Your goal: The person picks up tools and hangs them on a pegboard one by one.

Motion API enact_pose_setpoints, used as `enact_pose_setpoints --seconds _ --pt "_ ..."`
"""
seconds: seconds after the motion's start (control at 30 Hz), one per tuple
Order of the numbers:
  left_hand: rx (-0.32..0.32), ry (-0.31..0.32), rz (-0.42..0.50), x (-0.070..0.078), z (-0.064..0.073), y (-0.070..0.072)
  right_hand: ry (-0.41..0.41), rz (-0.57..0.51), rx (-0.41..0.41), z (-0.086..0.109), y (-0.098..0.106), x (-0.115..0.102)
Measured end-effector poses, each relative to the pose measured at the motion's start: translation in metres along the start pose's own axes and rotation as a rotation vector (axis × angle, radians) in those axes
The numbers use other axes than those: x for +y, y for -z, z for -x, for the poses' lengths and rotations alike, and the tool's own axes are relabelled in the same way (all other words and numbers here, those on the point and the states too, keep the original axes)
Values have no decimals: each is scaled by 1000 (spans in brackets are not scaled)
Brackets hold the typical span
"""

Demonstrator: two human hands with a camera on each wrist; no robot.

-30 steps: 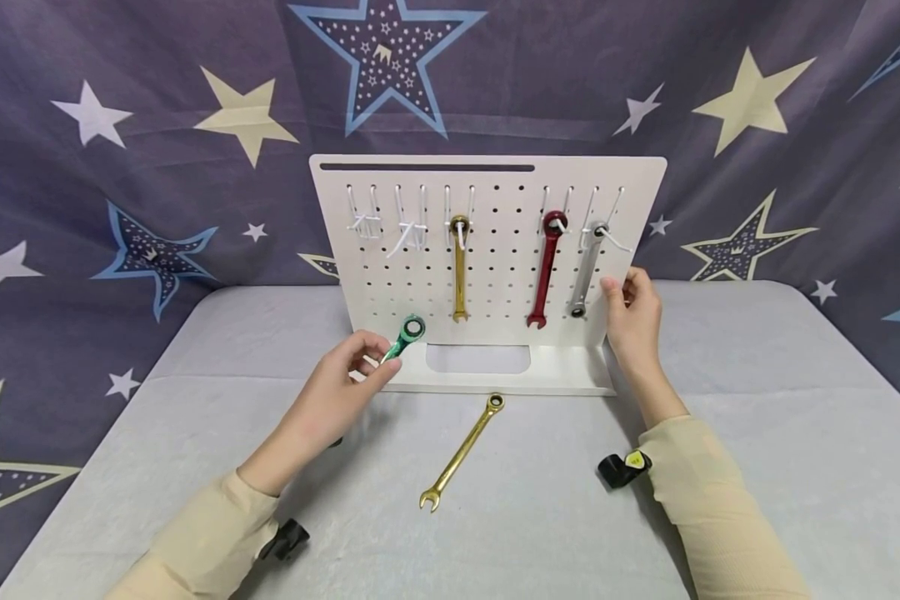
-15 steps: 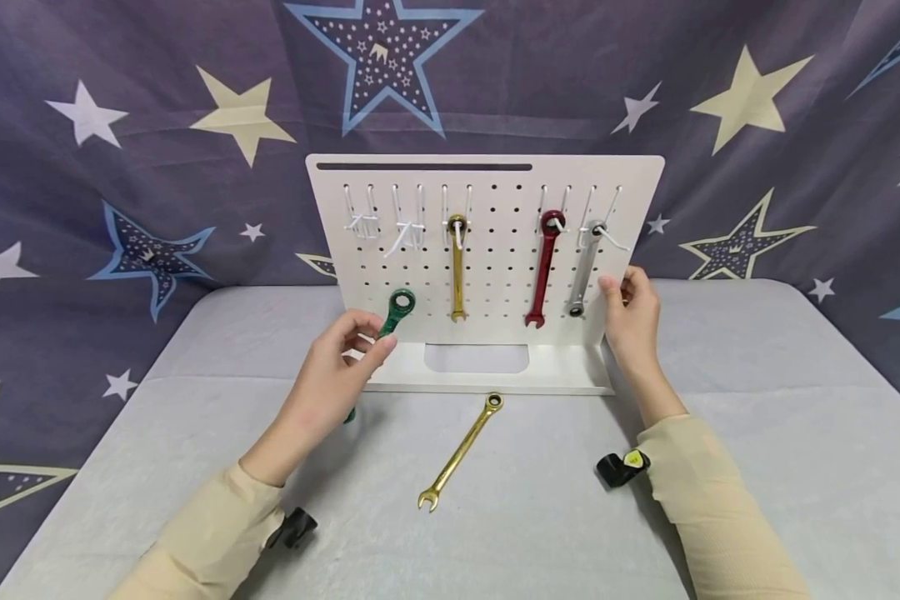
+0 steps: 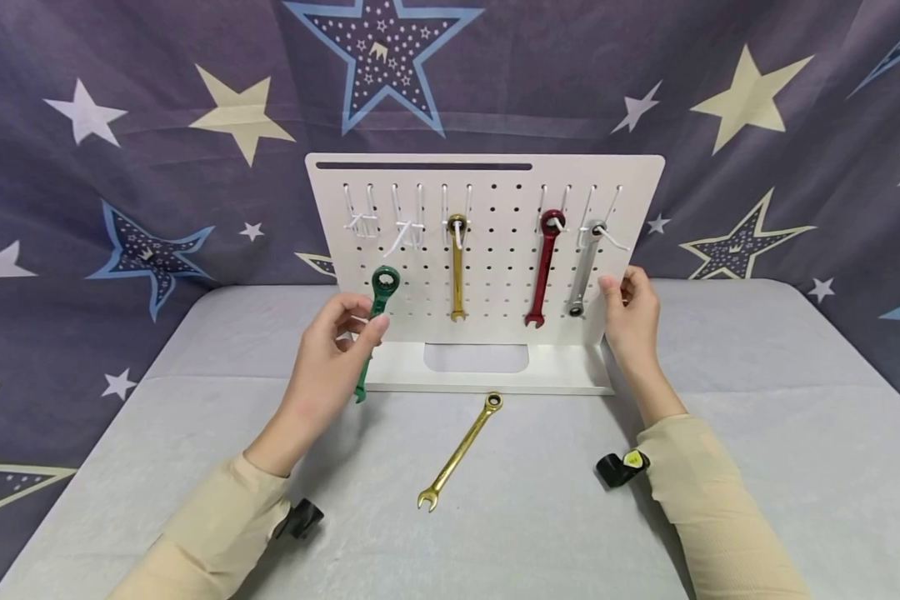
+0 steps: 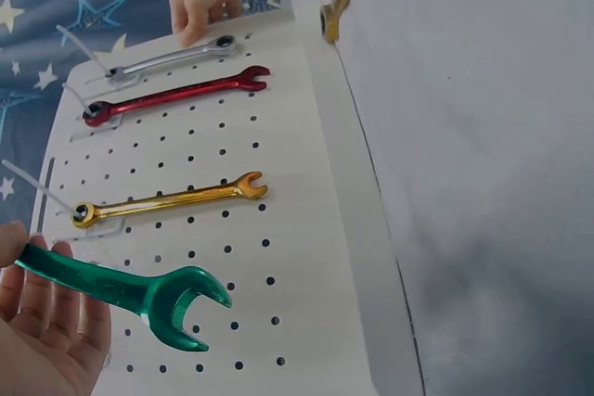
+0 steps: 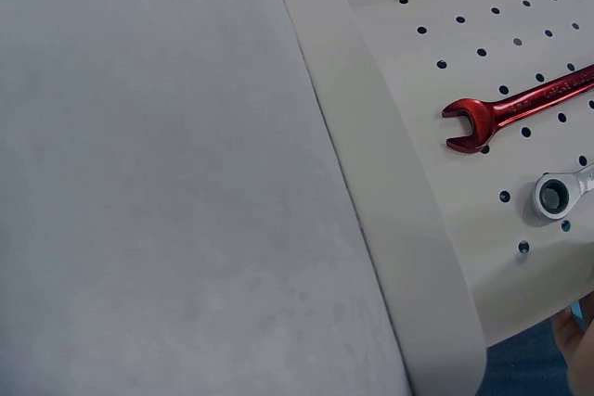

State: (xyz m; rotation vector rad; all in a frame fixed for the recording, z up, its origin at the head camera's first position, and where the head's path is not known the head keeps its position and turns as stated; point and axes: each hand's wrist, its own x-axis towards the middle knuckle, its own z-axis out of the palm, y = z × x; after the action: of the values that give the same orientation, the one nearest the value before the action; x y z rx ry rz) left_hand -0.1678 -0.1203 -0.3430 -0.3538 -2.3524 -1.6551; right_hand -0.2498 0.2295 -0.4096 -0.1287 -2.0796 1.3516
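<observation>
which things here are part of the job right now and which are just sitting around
In the job, it seems:
green wrench, in the left hand
white pegboard, right hand holding its edge
bare hooks

Apparently just there:
loose gold wrench
hung gold wrench
red wrench
silver wrench
starry backdrop

I can read no word, brand or number from here. On the green metal open-jawed wrench (image 4: 121, 287) held in the left hand (image 3: 322, 358), I make out faint marks along the shank, too blurred to spell. The red metal wrench (image 5: 524, 108) left of the right hand (image 3: 633, 321) carries small lettering on its shank, which I can't resolve. Nearer the person than that hand, a yellow label (image 3: 634, 459) sits on the black device (image 3: 615, 471) at the cuff; its dark mark is too tiny for me. Beyond the left hand, a crown sign (image 3: 378, 52) stands in a large blue-edged star.
</observation>
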Motion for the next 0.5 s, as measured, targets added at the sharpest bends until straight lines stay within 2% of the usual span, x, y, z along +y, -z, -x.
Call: enact_pose_setpoints --seconds 0.27,0.5 --pt "26 -42 20 4 -6 -2 5 7 3 0 0 0" --pt "35 -46 49 4 -13 -5 12 0 4 0 1 -1"
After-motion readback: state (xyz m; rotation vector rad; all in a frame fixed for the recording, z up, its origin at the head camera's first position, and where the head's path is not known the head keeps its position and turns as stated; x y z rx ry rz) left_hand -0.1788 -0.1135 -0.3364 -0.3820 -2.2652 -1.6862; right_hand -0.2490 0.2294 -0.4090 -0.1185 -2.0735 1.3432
